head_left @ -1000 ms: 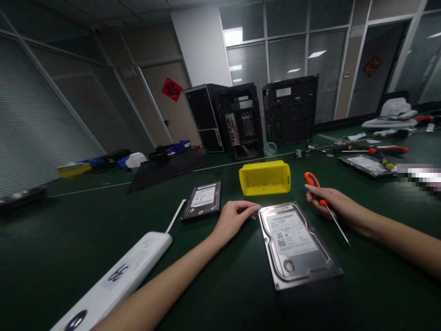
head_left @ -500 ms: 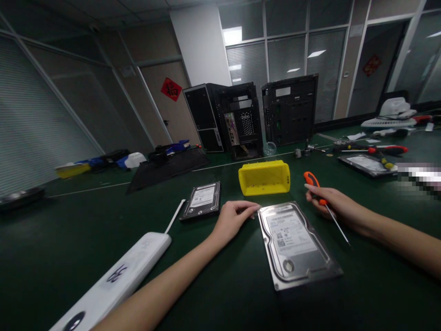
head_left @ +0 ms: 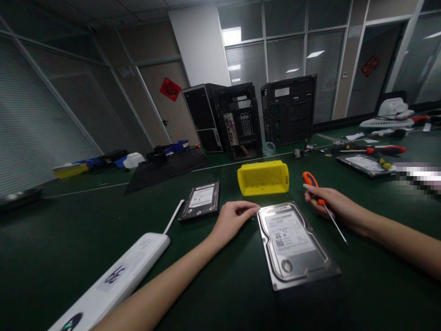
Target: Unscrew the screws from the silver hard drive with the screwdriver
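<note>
A silver hard drive (head_left: 292, 243) with a white label lies face up on the green table in front of me. My left hand (head_left: 236, 218) is at its far left corner, thumb and forefinger pinched together. Whatever is between those fingertips is hidden or too small to name. To the right of the drive, my right hand (head_left: 327, 202) grips a screwdriver (head_left: 310, 180) with an orange and black handle. Its metal shaft points down and towards me, clear of the drive. Just beyond the drive, a yellow bin (head_left: 263, 179) holds a few tiny pieces.
Left of the bin lies another hard drive (head_left: 201, 200). A white device marked 39 (head_left: 113, 276) stretches across the near left. Computer cases (head_left: 237, 122) stand at the back. On the right are a third drive (head_left: 367, 164) and a red-handled tool (head_left: 389, 150).
</note>
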`<control>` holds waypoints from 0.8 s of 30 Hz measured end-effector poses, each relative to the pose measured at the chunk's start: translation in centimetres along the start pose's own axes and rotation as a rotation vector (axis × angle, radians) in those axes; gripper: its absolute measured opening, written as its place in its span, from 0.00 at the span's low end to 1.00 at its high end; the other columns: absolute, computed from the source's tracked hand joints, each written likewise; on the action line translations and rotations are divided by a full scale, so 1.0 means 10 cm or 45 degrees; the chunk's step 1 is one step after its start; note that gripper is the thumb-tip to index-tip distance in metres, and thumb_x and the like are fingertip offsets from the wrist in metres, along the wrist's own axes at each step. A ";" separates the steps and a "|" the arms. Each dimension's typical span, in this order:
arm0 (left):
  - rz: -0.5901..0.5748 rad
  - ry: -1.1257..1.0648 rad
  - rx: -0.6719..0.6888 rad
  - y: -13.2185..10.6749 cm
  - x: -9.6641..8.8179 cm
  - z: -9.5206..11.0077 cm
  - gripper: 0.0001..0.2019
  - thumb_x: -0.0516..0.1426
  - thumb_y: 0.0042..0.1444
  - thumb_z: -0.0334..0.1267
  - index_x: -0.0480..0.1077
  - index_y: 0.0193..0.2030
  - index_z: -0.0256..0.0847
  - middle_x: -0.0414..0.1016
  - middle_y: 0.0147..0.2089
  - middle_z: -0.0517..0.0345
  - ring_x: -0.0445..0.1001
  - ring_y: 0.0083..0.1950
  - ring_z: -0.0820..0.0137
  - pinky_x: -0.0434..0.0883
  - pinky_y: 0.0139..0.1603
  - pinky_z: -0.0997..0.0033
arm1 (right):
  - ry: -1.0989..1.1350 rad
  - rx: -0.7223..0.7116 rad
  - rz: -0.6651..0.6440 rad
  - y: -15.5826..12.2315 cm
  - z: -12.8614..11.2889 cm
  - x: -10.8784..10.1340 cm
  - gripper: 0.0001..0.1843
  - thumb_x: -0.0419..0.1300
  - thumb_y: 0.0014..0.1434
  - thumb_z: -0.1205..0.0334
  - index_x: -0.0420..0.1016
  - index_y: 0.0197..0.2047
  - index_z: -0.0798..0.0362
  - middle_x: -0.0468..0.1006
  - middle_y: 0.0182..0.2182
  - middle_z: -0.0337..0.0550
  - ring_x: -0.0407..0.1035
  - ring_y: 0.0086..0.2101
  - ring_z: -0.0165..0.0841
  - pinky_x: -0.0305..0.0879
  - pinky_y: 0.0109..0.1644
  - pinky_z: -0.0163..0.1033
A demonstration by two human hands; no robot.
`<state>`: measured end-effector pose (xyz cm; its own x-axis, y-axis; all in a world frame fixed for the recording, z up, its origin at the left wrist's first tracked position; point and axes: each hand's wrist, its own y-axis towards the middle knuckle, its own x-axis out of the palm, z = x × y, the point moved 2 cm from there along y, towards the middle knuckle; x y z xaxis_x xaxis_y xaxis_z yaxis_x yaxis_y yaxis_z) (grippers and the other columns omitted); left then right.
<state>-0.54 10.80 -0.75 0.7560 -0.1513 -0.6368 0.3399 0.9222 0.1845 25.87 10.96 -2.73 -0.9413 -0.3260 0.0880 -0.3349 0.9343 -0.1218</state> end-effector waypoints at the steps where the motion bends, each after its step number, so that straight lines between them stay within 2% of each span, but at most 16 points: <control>1: -0.002 -0.003 0.006 0.00 0.00 0.00 0.14 0.54 0.56 0.44 0.76 0.43 0.40 0.78 0.42 0.54 0.75 0.43 0.65 0.69 0.44 0.69 | 0.001 -0.001 0.002 0.00 0.00 0.00 0.21 0.53 0.55 0.43 0.66 0.33 0.54 0.55 0.14 0.30 0.46 0.15 0.22 0.43 0.19 0.31; 10: -0.030 -0.077 -0.010 0.04 0.01 -0.05 0.13 0.56 0.56 0.43 0.75 0.42 0.39 0.78 0.43 0.53 0.74 0.45 0.64 0.69 0.46 0.68 | 0.003 -0.011 0.008 0.04 0.04 -0.02 0.21 0.53 0.55 0.42 0.66 0.32 0.54 0.54 0.13 0.29 0.45 0.15 0.22 0.41 0.19 0.32; 19: -0.063 -0.161 -0.054 0.05 0.00 -0.05 0.14 0.54 0.57 0.43 0.75 0.42 0.37 0.78 0.40 0.52 0.74 0.38 0.67 0.69 0.41 0.70 | 0.015 0.012 -0.009 0.01 0.02 -0.02 0.20 0.53 0.55 0.43 0.66 0.33 0.54 0.55 0.14 0.30 0.46 0.15 0.22 0.41 0.19 0.32; 24: -0.060 -0.194 -0.070 0.05 0.01 -0.08 0.14 0.54 0.56 0.44 0.75 0.43 0.37 0.78 0.40 0.52 0.73 0.38 0.68 0.69 0.41 0.70 | 0.017 0.013 -0.004 0.02 0.03 -0.02 0.20 0.53 0.55 0.43 0.66 0.33 0.54 0.55 0.13 0.30 0.46 0.15 0.22 0.41 0.19 0.32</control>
<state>-0.74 11.54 -1.31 0.8175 -0.2431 -0.5221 0.3489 0.9303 0.1133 26.03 11.16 -3.04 -0.9395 -0.3272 0.1013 -0.3387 0.9317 -0.1316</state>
